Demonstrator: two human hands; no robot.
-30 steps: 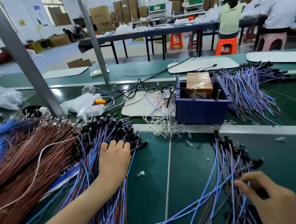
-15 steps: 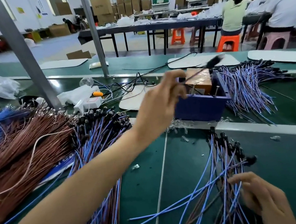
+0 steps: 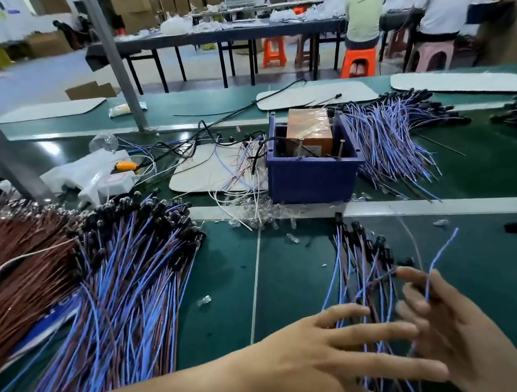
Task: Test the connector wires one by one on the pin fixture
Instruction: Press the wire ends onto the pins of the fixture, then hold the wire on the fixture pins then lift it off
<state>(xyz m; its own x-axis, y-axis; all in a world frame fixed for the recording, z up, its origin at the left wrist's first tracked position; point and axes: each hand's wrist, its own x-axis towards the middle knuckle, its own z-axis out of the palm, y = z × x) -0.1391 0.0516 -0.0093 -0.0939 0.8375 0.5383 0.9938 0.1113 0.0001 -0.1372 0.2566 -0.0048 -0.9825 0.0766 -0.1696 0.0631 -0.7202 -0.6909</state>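
My left hand reaches across in front of me, fingers spread wide and straight, holding nothing, its fingertips over the near end of a small bundle of connector wires. My right hand is just beside it, fingers loosely extended and blurred. A single blue wire rises from between them, but I cannot tell whether I am pinching it. The bundle's black connectors point away from me on the green counter.

To my left lies a large pile of blue-and-brown wires, black connectors at its far end, and beside that a heap of brown wires. Small clear plastic caps are scattered on the counter.

Beyond the bundle stands the pin fixture, a dark blue box with thin upright pins and a brown block wrapped in clear film inside it. Another spread of blue wires fans out to its right. To its left are a white pad and a white device with an orange button; its red marking is too small to read.

Farther off, two people sit on plastic stools at a dark table before stacked cardboard boxes.
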